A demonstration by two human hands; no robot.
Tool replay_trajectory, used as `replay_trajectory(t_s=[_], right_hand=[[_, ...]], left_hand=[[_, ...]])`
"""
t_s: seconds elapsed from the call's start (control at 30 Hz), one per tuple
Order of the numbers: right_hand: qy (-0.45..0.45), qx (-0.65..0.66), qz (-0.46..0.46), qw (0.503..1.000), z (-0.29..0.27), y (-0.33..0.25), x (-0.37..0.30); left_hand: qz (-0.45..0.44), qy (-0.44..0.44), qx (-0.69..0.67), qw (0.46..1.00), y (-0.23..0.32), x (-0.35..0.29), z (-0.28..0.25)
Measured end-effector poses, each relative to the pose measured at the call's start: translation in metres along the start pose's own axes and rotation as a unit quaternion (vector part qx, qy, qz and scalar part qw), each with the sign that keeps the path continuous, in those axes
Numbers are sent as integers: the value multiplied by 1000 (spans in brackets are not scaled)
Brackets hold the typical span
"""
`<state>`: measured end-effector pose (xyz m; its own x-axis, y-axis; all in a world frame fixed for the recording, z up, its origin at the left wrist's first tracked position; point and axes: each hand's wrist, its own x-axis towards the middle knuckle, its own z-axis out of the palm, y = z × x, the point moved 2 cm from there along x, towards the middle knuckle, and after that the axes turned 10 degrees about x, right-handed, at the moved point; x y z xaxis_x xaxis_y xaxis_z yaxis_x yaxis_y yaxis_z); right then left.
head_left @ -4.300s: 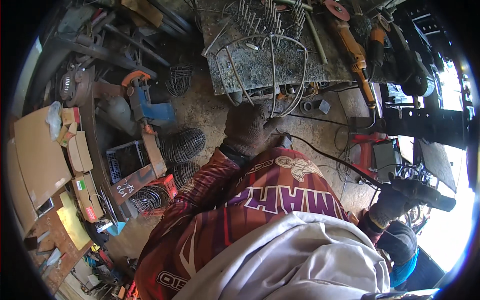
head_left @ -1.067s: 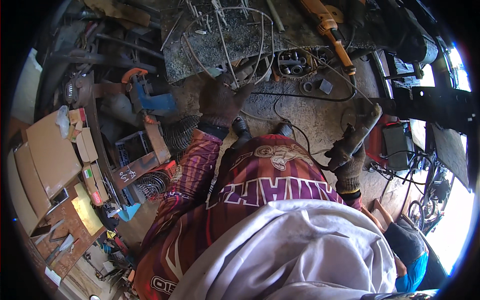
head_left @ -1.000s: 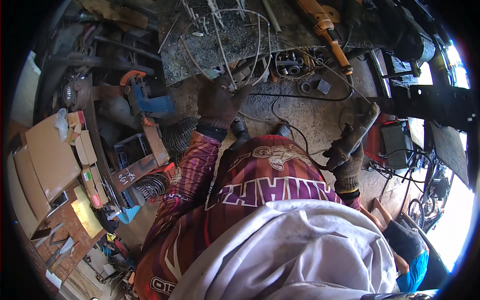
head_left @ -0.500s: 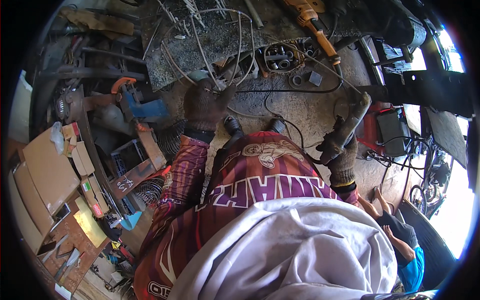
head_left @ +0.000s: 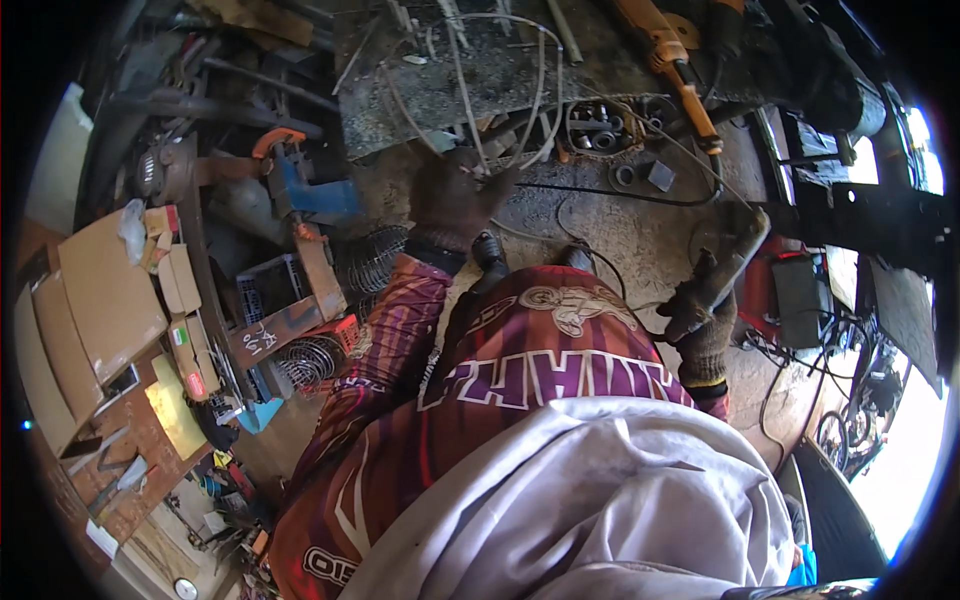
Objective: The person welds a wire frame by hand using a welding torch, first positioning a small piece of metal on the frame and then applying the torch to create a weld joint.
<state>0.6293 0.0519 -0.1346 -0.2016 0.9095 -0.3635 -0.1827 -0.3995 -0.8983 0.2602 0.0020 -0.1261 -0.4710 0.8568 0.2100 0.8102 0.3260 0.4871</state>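
Note:
My left hand point(head_left: 452, 200), in a dark knit glove, is closed around the lower end of a round frame of bent metal rods point(head_left: 464, 95). The frame reaches over the near edge of a dark, gritty worktable point(head_left: 385, 110). On the right, my gloved right hand point(head_left: 700, 315) grips a welding electrode holder point(head_left: 738, 258). A long thin welding rod point(head_left: 690, 150) extends from its tip toward the table, up and to the left. Its far end lies near the table edge, apart from my left hand.
An orange angle grinder point(head_left: 672, 60) lies on the table's right side. Below the edge sits a tray of metal nuts and rings point(head_left: 603, 130). Cables cross the floor. At left stand a blue clamp point(head_left: 318, 193), wire coils point(head_left: 308, 362) and cardboard boxes point(head_left: 110, 290). A red machine point(head_left: 765, 285) stands right.
The whole view has shifted, so the table, frame and both hands appear farther right. Both hands keep their grips. The person at lower right is now mostly out of sight.

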Motion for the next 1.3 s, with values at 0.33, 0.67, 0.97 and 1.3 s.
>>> replay_trajectory(t_s=[0.33, 0.67, 0.97, 1.3], right_hand=[[-4, -1, 7, 1000, -5, 0, 8], [-18, -18, 21, 999, -3, 4, 8], [-3, -12, 17, 1000, 6, -3, 5], [-7, 3, 23, 1000, 2, -4, 5]], left_hand=[[-5, 38, 38, 999, -17, -2, 16], [-12, -6, 28, 1000, -10, -1, 4], [33, 60, 47, 997, -13, -3, 8], [5, 21, 6, 1000, -2, 0, -1]])
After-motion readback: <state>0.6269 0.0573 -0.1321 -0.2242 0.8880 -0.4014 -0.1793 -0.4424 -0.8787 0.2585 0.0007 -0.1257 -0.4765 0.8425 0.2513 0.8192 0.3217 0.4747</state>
